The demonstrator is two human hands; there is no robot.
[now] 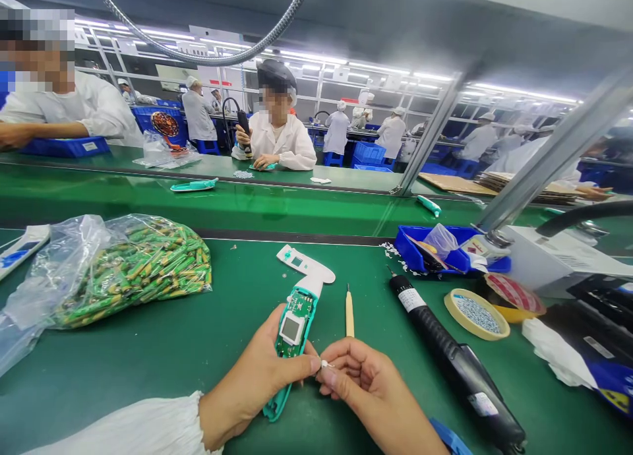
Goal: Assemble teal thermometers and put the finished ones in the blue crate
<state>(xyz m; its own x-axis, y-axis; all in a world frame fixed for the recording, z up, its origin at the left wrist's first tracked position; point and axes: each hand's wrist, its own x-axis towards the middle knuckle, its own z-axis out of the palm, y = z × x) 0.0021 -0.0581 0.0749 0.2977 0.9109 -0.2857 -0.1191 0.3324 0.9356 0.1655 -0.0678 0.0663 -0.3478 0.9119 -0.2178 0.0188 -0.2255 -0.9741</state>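
Tabletop (198, 363): carrying the open work, low at centre.
Teal device (291, 330): left hand (247, 382) is gripping it, fingers closed round its shell; board and screen are lying bare.
White cover (306, 265): lying apart just beyond, seemingly not yet fitted.
White bit (324, 363): right hand (366, 389) is pinching it beside the device; too small to identify.

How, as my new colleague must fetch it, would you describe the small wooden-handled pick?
On the green table mat, find the teal device with a bare circuit board and the long black electric screwdriver. Between them lies the pick: the only thin, pale wooden stick, dark-tipped.
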